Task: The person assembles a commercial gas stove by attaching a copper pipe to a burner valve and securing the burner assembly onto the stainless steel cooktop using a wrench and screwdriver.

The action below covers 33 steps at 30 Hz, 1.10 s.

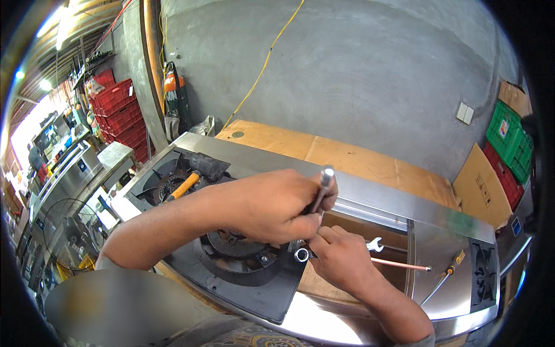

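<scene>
My left hand [277, 205] reaches in from the left, its fingers closed round a shiny metal wrench [324, 189] that stands steeply upward. The wrench's lower end is hidden behind the fingers. Just below and to the right, my right hand [341, 257] grips a combination wrench; its ring end [301, 254] sticks out on the left and its open-jaw end [376, 245] on the right. A thin copper tube [402, 264] runs out to the right from beneath this hand. Both hands are close together over an opening in the steel stove [442, 289], beside a black burner [234, 248].
A black-headed mallet [209, 166] with a wooden handle lies on the far left burner. A yellow-and-black screwdriver [455, 264] rests on the right steel top. Cardboard [347, 165] stands along the grey wall. Red crates [118, 110], a fan [72, 234] and green crates [509, 141] surround the stove.
</scene>
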Each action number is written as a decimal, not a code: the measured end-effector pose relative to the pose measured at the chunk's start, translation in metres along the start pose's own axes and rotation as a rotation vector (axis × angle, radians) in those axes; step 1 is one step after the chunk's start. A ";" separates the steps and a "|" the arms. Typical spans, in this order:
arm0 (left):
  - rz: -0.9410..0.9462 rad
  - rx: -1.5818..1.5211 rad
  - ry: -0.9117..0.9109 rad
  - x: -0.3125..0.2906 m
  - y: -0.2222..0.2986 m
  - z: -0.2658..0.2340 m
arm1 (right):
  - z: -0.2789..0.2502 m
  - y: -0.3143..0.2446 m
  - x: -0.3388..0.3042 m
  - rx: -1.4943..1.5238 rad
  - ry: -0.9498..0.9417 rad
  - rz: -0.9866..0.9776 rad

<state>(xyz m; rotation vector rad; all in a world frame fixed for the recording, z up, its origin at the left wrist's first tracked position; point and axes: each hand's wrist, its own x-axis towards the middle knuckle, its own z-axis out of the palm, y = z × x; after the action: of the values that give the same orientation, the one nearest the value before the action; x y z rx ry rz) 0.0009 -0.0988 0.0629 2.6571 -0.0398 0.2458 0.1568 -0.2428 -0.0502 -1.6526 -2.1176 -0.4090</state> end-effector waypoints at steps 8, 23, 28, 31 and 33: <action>-0.003 -0.141 -0.014 0.002 -0.008 0.001 | 0.000 -0.001 -0.003 -0.009 -0.012 0.029; 0.003 -0.125 -0.020 0.014 -0.020 0.007 | -0.002 0.003 0.000 -0.008 -0.050 -0.020; 0.017 -0.094 0.043 -0.013 -0.006 0.027 | 0.003 0.005 -0.002 0.038 0.022 -0.044; -0.043 -0.110 0.058 -0.019 -0.002 0.028 | 0.001 0.004 -0.001 0.010 0.000 -0.038; -0.047 -0.073 0.081 -0.026 0.005 0.034 | 0.000 0.003 -0.001 -0.009 -0.013 -0.032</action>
<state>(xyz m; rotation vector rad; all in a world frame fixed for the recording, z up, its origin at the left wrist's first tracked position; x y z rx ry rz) -0.0197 -0.1189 0.0304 2.5700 0.0396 0.3299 0.1598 -0.2432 -0.0511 -1.6325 -2.1572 -0.4198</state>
